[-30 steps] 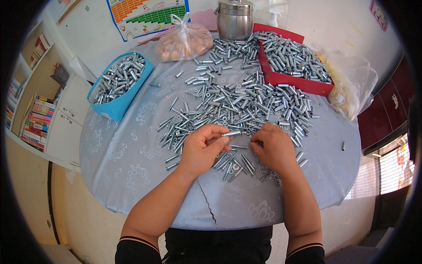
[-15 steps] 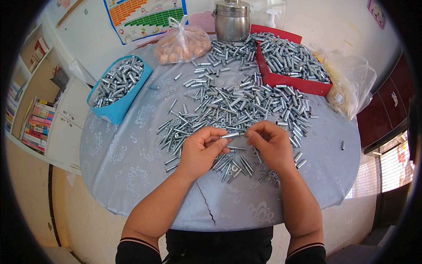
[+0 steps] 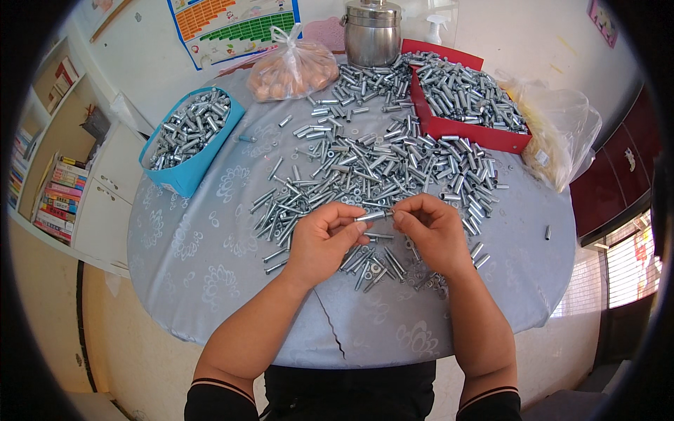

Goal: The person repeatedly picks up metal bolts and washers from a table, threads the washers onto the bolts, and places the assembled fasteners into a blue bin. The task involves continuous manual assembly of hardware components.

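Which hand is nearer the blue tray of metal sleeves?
Left. The left hand sits right of and below the blue tray; the right hand lies farther right, beyond the left.

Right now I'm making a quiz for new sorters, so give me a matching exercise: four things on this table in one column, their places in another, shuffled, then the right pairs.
Things:
1. blue tray
2. red tray
3. steel pot
4. small metal sleeve

Places:
A. far edge of the table, middle
B. between the fingertips of both hands
C. person's left, at the table edge
D. far right, beside a clear plastic bag

Pairs: 1-C, 2-D, 3-A, 4-B
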Motion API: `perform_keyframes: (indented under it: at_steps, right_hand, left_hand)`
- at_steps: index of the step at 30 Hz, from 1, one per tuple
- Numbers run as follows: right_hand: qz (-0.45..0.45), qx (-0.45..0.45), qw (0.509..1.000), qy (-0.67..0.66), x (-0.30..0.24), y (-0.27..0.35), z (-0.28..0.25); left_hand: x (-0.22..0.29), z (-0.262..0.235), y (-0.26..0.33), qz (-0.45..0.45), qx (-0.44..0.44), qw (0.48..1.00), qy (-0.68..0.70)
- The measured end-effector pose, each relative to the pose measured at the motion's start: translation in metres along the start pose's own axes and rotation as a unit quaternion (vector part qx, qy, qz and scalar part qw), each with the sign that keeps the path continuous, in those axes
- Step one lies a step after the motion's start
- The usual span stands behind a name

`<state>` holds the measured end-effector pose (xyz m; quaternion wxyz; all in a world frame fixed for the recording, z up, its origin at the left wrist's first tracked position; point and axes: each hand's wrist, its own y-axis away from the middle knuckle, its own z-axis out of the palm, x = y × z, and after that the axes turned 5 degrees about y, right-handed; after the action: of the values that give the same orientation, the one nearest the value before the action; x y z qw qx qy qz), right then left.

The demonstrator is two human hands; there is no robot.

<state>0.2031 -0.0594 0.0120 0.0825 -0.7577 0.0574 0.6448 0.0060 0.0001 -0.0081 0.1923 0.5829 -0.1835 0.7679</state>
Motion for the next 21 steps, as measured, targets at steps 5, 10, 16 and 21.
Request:
perform_keyframes:
  at_steps: [5,10,16,21]
  right_hand:
    - [0.0,-0.018,1.0,-0.007,-0.002,0.0,-0.001]
    - [0.01,-0.028,0.997,-0.064,-0.001,-0.001,0.0]
    - [0.016,0.009,0.999,-0.03,-0.002,-0.003,-0.002]
    - [-0.274,0.068,0.859,0.428,0.008,-0.01,-0.005]
  left_hand:
    - [0.001,0.001,0.0,0.002,-0.008,1.0,0.004]
    - [0.001,0.001,0.001,-0.006,-0.017,1.0,0.013]
    - [0.005,-0.001,0.0,0.006,0.009,0.999,0.037]
    - [0.005,-0.003,-0.003,0.033,0.064,0.996,0.043]
